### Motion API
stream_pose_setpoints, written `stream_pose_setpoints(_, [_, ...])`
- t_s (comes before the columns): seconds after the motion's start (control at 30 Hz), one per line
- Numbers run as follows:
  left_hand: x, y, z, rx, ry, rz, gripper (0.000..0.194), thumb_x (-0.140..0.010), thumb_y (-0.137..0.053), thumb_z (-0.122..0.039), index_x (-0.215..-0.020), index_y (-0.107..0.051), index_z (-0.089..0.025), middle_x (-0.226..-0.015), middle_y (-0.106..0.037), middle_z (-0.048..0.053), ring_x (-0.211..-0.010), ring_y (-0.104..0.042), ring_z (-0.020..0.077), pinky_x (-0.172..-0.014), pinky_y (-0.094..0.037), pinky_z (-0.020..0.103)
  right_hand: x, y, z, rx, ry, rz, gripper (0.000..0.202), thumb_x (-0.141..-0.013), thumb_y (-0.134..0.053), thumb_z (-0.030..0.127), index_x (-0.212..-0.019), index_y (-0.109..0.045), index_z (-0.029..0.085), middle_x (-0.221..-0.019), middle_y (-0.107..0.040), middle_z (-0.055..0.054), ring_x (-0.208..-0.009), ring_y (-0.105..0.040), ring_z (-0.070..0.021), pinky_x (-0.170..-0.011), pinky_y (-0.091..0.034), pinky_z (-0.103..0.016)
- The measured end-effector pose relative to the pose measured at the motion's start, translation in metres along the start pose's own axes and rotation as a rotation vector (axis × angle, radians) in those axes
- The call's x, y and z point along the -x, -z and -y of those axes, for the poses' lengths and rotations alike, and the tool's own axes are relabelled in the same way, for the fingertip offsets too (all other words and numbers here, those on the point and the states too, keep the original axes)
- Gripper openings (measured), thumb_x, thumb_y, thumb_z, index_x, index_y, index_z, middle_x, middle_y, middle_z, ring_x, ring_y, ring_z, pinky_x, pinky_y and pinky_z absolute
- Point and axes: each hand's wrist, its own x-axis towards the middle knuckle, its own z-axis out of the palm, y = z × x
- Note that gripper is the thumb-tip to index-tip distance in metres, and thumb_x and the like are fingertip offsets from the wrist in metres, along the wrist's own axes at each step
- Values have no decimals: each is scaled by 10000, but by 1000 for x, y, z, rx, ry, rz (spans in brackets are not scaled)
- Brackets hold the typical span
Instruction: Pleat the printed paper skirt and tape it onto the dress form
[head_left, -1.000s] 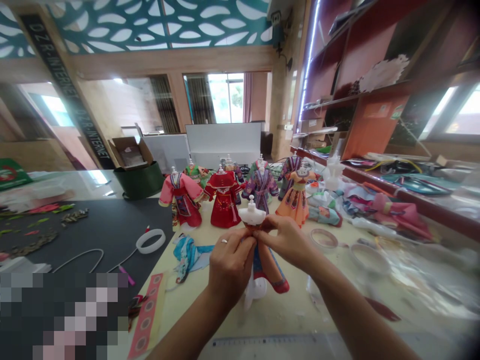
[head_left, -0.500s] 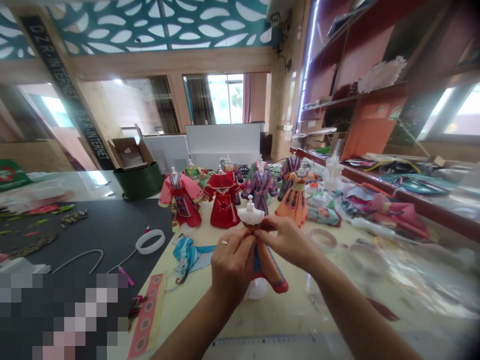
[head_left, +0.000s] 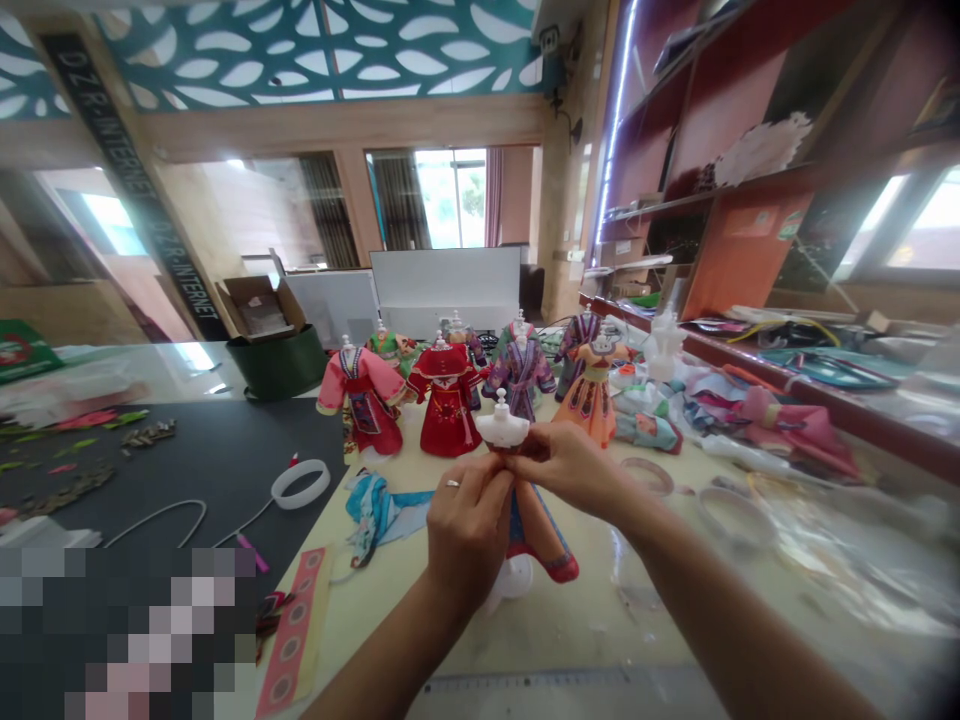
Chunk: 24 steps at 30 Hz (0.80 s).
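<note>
A small white mannequin (head_left: 502,428) stands upright on a round white base (head_left: 517,577) in front of me. Around it hangs an orange doll skirt (head_left: 538,520) with blue and red trim. My left hand (head_left: 469,510) is closed on the skirt's top edge at the mannequin's waist. Its fingertips meet those of my right hand (head_left: 559,462), which pinches the same edge from the other side. The cloth between the fingertips is mostly hidden. Left of my hands lies a crumpled blue printed cloth (head_left: 382,510).
Behind stand several dressed mannequins, among them a red dress (head_left: 450,405) and an orange dress (head_left: 592,400). Tape rolls (head_left: 646,477) and clear plastic wrapping (head_left: 825,550) lie right. A white ring (head_left: 300,484) rests on the dark mat. A ruler (head_left: 570,682) lies along the front.
Both hands have shifted very slightly at the mannequin's waist, the right forearm a little to the right. The pinch on the skirt's top edge stays the same.
</note>
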Motion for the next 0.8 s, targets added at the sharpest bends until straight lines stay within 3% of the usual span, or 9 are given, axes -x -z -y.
stream_pose_setpoints(0.27, [-2, 1, -1, 41, 4, 30, 124, -819, -556, -107, -849, -664, -161, -887, -700, 88, -797, -626, 214, -750, -527, 353, 3, 0, 4, 54, -3, -53, 104, -751, -629, 195, -654, -664, 178, -613, -630, 5, -630, -602, -178, -547, -461, -229])
stream_pose_setpoints(0.57, [-2, 7, 1, 32, 42, 58, 107, -815, -558, -102, -828, -661, -128, -817, -668, 107, -777, -598, 222, -720, -505, 359, 6, -6, 8, 206, -63, -79, 110, -729, -601, 172, -621, -590, 158, -567, -565, 16, -554, -525, -137, -481, -353, -208])
stream_pose_setpoints(0.73, [-6, 12, 3, 2, 11, 118, 105, -832, -527, -123, -817, -631, -124, -716, -679, 79, -665, -614, 215, -644, -480, 349, 7, -7, 8, 160, -45, -55, 76, -743, -598, 172, -674, -622, 154, -609, -595, 15, -569, -529, -131, -504, -353, -210])
stream_pose_setpoints(0.8, [-9, 16, 5, 42, 85, 187, 104, -832, -525, -146, -821, -628, -142, -705, -681, 62, -634, -621, 203, -601, -475, 324, 6, -7, 9, 145, -39, -45, 66, -750, -588, 161, -708, -639, 155, -627, -604, 11, -583, -532, -132, -509, -352, -210])
